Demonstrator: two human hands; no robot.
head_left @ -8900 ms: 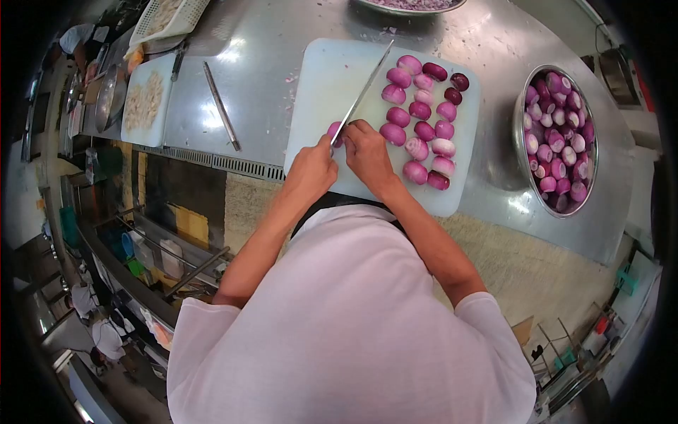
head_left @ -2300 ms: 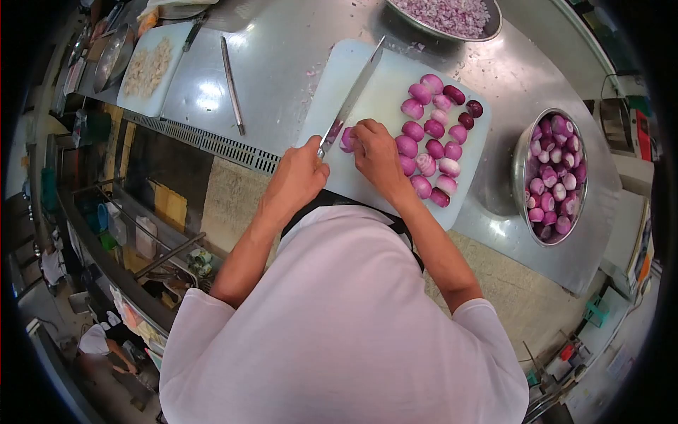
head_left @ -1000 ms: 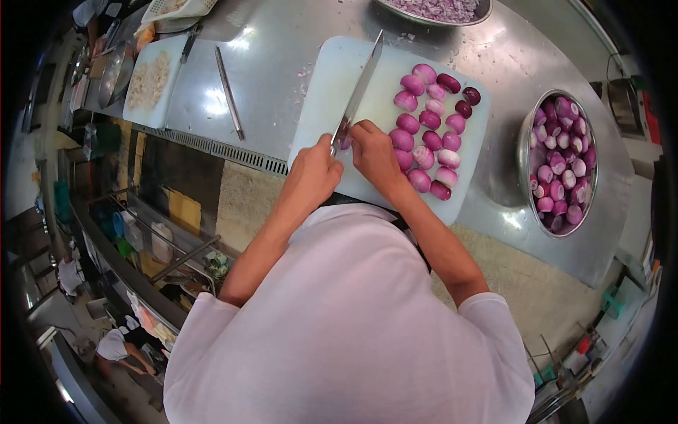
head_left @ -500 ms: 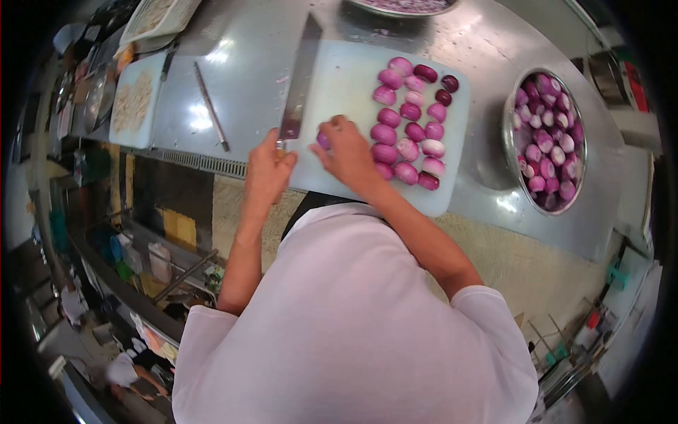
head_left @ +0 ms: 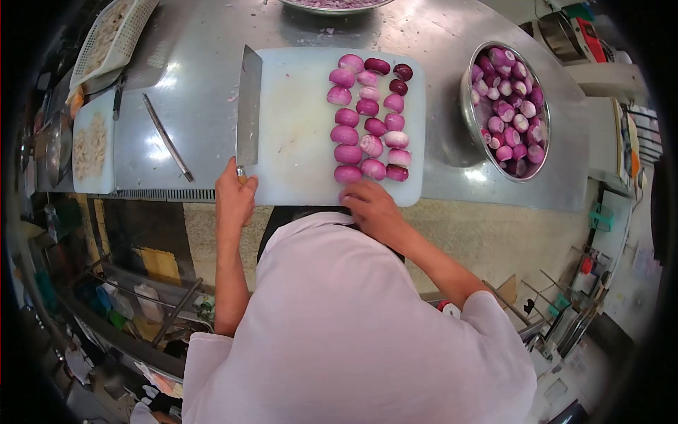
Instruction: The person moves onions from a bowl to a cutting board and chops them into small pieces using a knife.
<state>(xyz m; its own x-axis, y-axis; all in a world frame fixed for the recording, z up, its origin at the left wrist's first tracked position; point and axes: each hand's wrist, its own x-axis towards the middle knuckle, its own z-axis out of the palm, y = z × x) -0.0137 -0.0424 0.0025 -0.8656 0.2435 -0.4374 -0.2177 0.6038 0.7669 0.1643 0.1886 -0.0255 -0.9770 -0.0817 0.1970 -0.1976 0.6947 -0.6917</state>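
My left hand (head_left: pixel 235 194) is wrapped round the handle of a broad-bladed kitchen knife (head_left: pixel 248 106). Its blade points away from me along the left edge of a white cutting board (head_left: pixel 293 106). At the near edge of the board, my right hand (head_left: pixel 374 208) has its fingers closed round a red onion, mostly hidden, with a bit of purple at the fingertips. Just beyond those fingers, peeled red onions (head_left: pixel 345 135) stand in three rows on the right part of the board.
To the right is a metal bowl (head_left: pixel 467 106) of peeled red onions. Another bowl (head_left: pixel 335 10) holds chopped onion at the far edge. On the left are a metal rod (head_left: pixel 167 138), a smaller board (head_left: pixel 106 162) with pale pieces and a white basket (head_left: pixel 127 42).
My right hand has moved from the middle of the board to its near edge, by the onion rows, carrying the onion. The knife has shifted to the board's left edge. The view has turned slightly.
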